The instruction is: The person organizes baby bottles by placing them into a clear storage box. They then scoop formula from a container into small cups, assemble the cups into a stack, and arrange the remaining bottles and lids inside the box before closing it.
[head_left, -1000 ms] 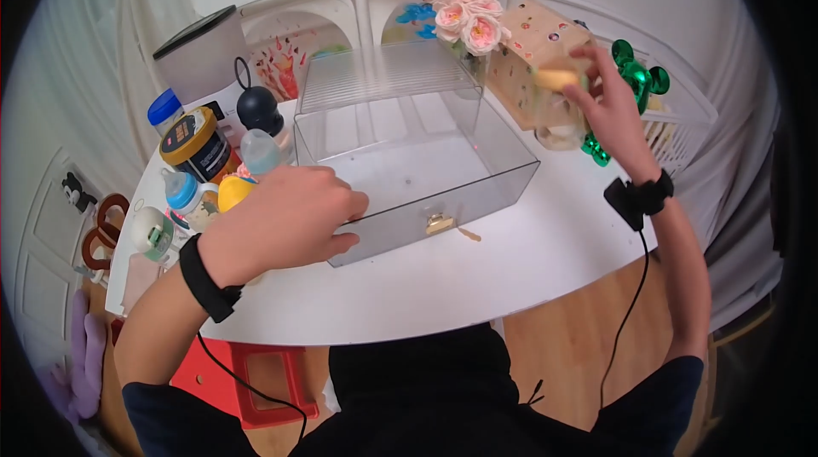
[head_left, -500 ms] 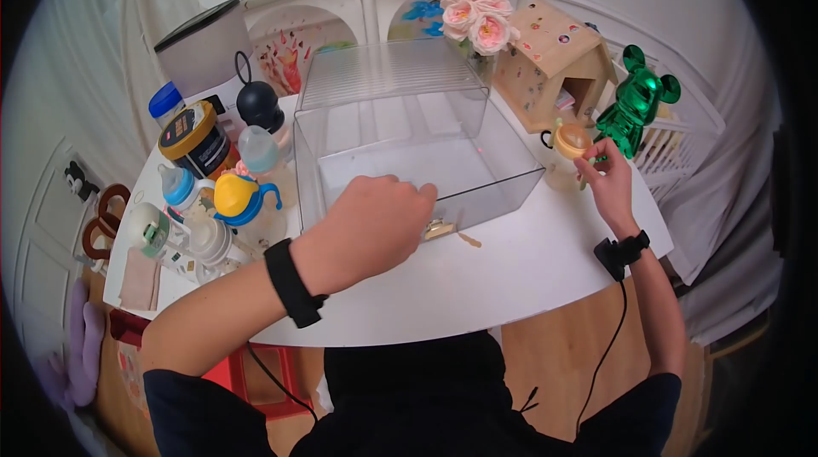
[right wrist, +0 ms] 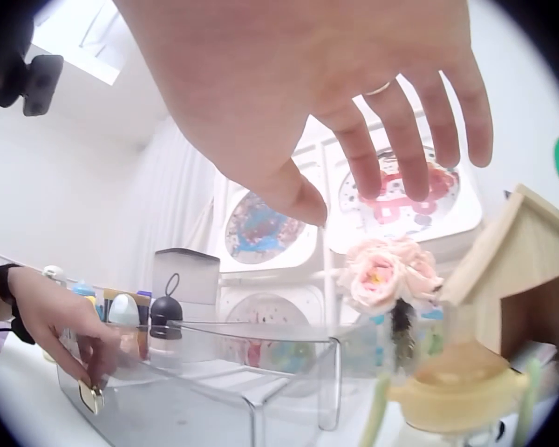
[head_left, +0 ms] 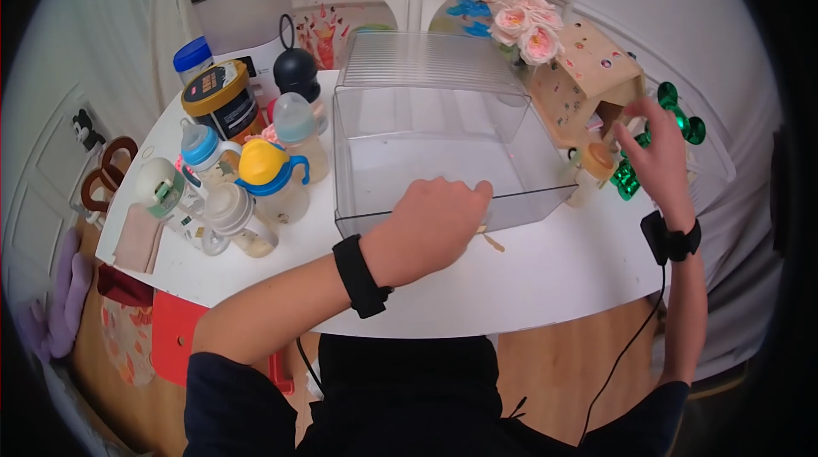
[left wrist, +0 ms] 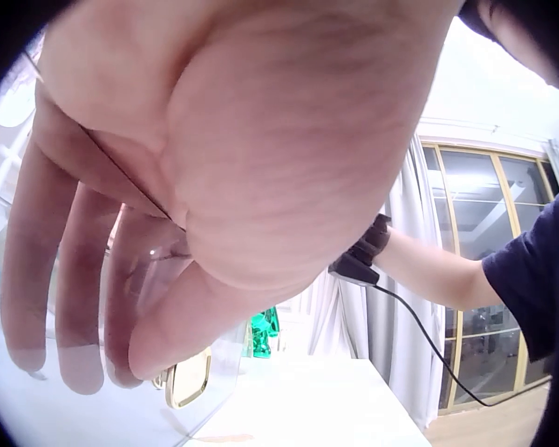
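My left hand (head_left: pixel 434 231) grips the front wall of a clear plastic box (head_left: pixel 538 208). In the left wrist view its fingers (left wrist: pixel 79 307) hang behind the see-through wall, and the thumb lies in front, beside a gold clasp (left wrist: pixel 188 380). Past the box's right side stands a baby bottle (head_left: pixel 592 169) with an orange-yellow top and pale green handles. My right hand (head_left: pixel 656 155) is raised just right of and above that bottle, holding nothing. The right wrist view shows its fingers (right wrist: pixel 401 140) spread apart, with the bottle's yellow collar (right wrist: pixel 461 399) below them.
Several baby bottles and cups, including a yellow-topped cup (head_left: pixel 271 180), crowd the table's left, with a gold-lidded tub (head_left: pixel 221 99) behind. A wooden house (head_left: pixel 588 74), pink roses (head_left: pixel 528 22) and a shiny green bear figure (head_left: pixel 626 178) stand at the back right.
My right hand carried the bottle down onto the table beside the box, let go and rose off it. The left hand slid rightward along the box's front rim to near the clasp.
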`<state>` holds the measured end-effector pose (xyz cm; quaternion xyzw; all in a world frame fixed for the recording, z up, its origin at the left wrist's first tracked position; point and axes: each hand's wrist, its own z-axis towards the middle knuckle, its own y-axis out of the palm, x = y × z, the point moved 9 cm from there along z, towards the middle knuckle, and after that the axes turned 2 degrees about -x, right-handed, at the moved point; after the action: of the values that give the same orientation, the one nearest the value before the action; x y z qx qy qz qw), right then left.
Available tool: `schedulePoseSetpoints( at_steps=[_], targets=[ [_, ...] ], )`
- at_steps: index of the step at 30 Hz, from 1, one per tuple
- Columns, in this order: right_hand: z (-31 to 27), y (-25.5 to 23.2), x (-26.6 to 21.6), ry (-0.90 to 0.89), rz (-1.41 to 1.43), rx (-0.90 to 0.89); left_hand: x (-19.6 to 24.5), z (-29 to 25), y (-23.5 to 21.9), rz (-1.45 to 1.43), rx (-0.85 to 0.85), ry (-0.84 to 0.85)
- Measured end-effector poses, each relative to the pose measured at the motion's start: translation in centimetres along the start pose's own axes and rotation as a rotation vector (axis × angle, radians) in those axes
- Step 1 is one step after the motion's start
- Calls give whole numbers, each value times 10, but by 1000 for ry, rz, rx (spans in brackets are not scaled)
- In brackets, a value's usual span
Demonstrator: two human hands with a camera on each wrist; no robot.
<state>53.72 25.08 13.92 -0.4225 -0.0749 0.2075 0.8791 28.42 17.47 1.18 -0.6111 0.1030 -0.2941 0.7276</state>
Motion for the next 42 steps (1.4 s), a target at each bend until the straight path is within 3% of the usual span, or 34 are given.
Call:
schedulePoseSetpoints(
  at_steps=[3, 8, 13, 18, 31, 35, 38, 42],
  targets=[
    [34, 7, -49, -90, 126, -5, -2, 0, 0, -40, -5, 36],
    [83, 77, -117, -332, 104, -188, -3, -3, -6, -29, 16, 106],
    [109, 162, -155, -428, 47, -500, -6, -13, -14, -22, 24, 111],
    [114, 209, -165, -450, -8, -602, -15, -19, -22, 5, 109, 117],
    [122, 213, -170, -571, 3, -476, -31, 15, -24, 186, 248, 52],
    [119, 209, -176, -606, 5, -481, -50, 33, -22, 362, 376, -21],
    [119, 207, -176, -618, 7, -442, -71, 49, -16, 540, 350, -202],
    [114, 202, -179, -613, 19, -406, -64, 26, -30, 659, 639, -166]
  ],
)
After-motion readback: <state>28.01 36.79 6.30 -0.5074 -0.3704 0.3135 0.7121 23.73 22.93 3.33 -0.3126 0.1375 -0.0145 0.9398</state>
